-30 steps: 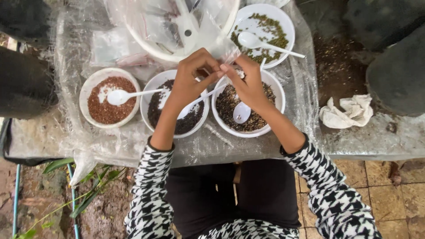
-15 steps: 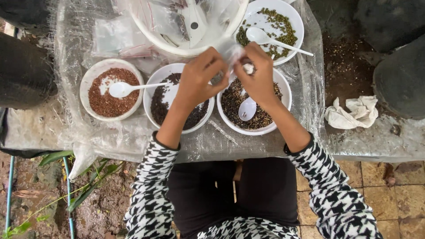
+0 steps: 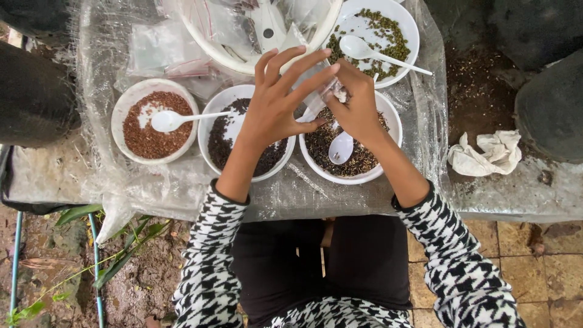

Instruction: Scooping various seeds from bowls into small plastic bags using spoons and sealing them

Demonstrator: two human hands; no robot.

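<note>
The worktop (image 3: 522, 197) is one grey slab, and one clear plastic sheet (image 3: 103, 176) covers most of it. At the far edge stands one large white basin (image 3: 209, 33) with small clear packets and a white tool inside. There are four white bowls: one with red-brown seeds (image 3: 155, 121), one with black seeds (image 3: 243, 133), one with dark mixed seeds (image 3: 352, 149), and one with green seeds (image 3: 379, 27) further back. I count three white plastic spoons clearly: one in the red-brown bowl (image 3: 173, 119), one in the mixed bowl (image 3: 340, 147), one in the green bowl (image 3: 364, 48). One crumpled white cloth (image 3: 486, 153) lies to the right, off the sheet.

Above the black and mixed bowls, both hands meet at one small clear plastic bag (image 3: 322, 91). The left hand (image 3: 276, 103) has its fingers spread and extended, with the fingertips touching the bag. The right hand (image 3: 358, 106) has its fingers closed, pinching the bag from the other side. What is inside the bag, I cannot tell.
</note>
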